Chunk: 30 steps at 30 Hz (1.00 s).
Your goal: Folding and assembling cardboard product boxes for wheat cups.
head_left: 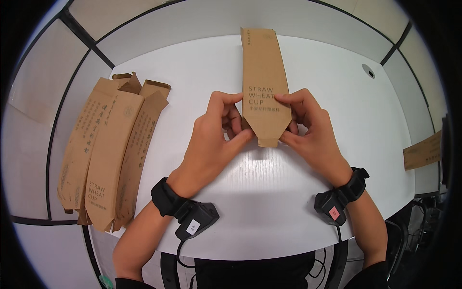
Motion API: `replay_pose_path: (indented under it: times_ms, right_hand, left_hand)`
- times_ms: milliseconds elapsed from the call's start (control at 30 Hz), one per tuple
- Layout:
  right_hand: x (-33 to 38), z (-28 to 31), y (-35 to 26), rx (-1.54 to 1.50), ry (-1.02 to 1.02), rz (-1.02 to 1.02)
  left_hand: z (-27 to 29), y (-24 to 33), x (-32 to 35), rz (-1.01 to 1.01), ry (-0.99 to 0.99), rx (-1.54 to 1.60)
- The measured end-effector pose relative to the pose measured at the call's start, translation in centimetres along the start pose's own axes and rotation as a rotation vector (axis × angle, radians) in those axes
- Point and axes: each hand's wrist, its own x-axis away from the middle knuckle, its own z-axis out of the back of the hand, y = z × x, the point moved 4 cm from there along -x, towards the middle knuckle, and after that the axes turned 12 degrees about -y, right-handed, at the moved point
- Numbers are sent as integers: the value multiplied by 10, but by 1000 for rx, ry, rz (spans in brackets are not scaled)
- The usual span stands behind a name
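A long brown cardboard box (pixel 264 72) lies on the white table in front of me, its near end tapering to a small tab. My left hand (pixel 216 123) grips the box's left side near that end, thumb by the slanted edge and index finger on the side. On the opposite side, my right hand (pixel 308 120) has its index finger on the top face and its thumb at the slanted corner. The other fingers of both hands are partly hidden beside the box.
Several similar cardboard boxes (pixel 113 144), some with end flaps sticking up, stand together at the table's left edge. Another cardboard piece (pixel 423 150) shows at the right edge. Low partitions (pixel 216 21) surround the white table (pixel 192 67). Cabled black devices (pixel 197 219) are strapped to my wrists.
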Motion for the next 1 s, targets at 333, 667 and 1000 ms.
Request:
replay_pose_path:
  times_ms: [333, 667, 1000]
  right_hand:
    - [2, -4, -6, -16, -18, 73]
    - [10, -1, -21, 215, 204, 324]
    - [-3, 17, -6, 0, 86, 382]
  left_hand:
    - [6, -1, 4, -46, -53, 136]
    - [-6, 21, -9, -90, 23, -1]
    - [4, 13, -13, -230, 23, 3]
